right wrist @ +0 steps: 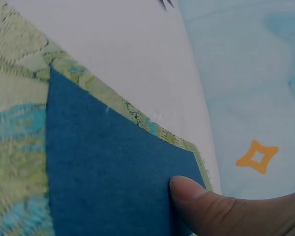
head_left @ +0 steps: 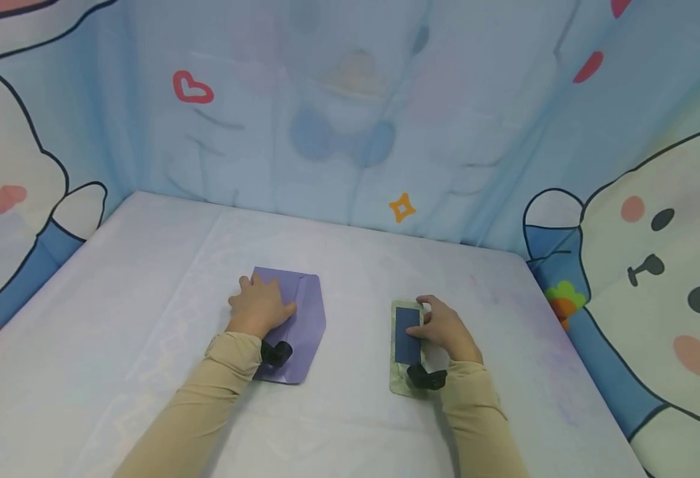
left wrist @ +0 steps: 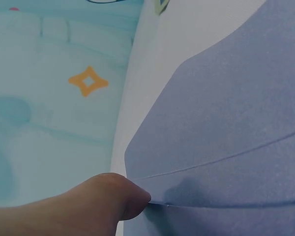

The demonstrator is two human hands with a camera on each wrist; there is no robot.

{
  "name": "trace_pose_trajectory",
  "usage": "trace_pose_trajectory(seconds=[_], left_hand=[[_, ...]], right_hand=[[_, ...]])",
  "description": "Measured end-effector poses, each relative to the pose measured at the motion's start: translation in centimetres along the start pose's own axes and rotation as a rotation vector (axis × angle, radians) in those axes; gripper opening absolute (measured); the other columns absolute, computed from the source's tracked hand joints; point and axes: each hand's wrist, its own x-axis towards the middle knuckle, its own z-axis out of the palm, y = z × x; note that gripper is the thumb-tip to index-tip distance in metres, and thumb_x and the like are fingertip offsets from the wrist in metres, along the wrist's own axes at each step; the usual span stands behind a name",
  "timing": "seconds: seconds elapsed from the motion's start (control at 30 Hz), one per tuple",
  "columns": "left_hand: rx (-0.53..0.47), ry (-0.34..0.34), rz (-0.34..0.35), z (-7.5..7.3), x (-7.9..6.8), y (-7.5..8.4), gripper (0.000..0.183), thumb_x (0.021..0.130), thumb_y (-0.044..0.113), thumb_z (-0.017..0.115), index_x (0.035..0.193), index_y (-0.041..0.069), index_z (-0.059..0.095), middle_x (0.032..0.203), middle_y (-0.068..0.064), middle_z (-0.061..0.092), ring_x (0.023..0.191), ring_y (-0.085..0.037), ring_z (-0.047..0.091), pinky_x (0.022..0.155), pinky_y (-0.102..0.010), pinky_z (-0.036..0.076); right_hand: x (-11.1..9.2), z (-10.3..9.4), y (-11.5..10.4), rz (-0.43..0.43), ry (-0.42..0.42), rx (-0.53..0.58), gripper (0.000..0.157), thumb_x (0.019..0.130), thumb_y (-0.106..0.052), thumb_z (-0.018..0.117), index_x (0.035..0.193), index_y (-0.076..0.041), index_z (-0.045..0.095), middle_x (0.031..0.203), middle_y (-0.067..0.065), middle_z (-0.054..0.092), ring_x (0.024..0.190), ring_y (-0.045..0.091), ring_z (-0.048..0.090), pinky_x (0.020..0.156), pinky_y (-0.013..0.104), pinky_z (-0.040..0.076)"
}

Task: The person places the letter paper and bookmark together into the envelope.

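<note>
A purple envelope lies on the table, its flap side pointing right. My left hand rests on its upper left part with fingers spread. In the left wrist view, the thumb tip touches the envelope at the edge of its opening, beside the flap crease. To the right, my right hand pinches a flat green patterned piece by its right side, fingers around the upper right edge. Its thumb presses on the dark blue rectangle set on the green piece; the fingers underneath are hidden in the right wrist view.
A white cloth covers the table. Behind it hangs a light blue printed curtain with cartoon figures, which also closes in both sides. Black wrist cameras sit on the left wrist and right wrist, close over the two pieces.
</note>
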Motion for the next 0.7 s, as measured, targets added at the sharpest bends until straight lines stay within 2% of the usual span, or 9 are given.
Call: trace_pose_trajectory(seconds=[0.17,0.43,0.53,0.7], left_hand=[[0.009,0.004,-0.001,0.1,0.0,0.0,0.065,0.086,0.049,0.058,0.134,0.005,0.051,0.14,-0.029,0.037,0.126,-0.046,0.034,0.083,-0.064,0.043],[0.005,0.002,-0.004,0.0,-0.1,0.2,0.064,0.086,0.048,0.058,0.133,0.005,0.052,0.138,-0.029,0.038,0.125,-0.046,0.034,0.083,-0.063,0.043],[0.011,0.002,-0.006,0.0,-0.2,0.2,0.064,0.087,0.048,0.058,0.133,0.005,0.051,0.138,-0.029,0.039,0.125,-0.046,0.034,0.083,-0.063,0.044],[0.013,0.005,-0.004,0.1,-0.2,0.3,0.065,0.086,0.048,0.059,0.133,0.005,0.051,0.139,-0.028,0.038,0.126,-0.046,0.034,0.082,-0.062,0.044]], right_hand=[[0.1,0.5,-0.9,-0.017,-0.002,0.031,0.072,0.08,-0.017,0.075,0.141,-0.004,0.038,0.113,0.024,0.06,0.097,0.034,0.059,0.084,0.049,0.047],[0.8,1.1,-3.3,-0.013,-0.026,0.142,0.069,0.08,-0.007,0.074,0.141,-0.005,0.04,0.102,0.015,0.058,0.08,0.02,0.059,0.069,0.033,0.05],[1.0,1.4,-4.0,-0.007,-0.032,0.201,0.07,0.08,-0.004,0.072,0.141,-0.006,0.039,0.103,0.016,0.057,0.077,0.019,0.062,0.068,0.031,0.053],[1.1,1.8,-4.5,-0.008,-0.039,0.234,0.07,0.081,-0.003,0.072,0.142,-0.006,0.038,0.107,0.018,0.056,0.078,0.019,0.063,0.069,0.032,0.055]])
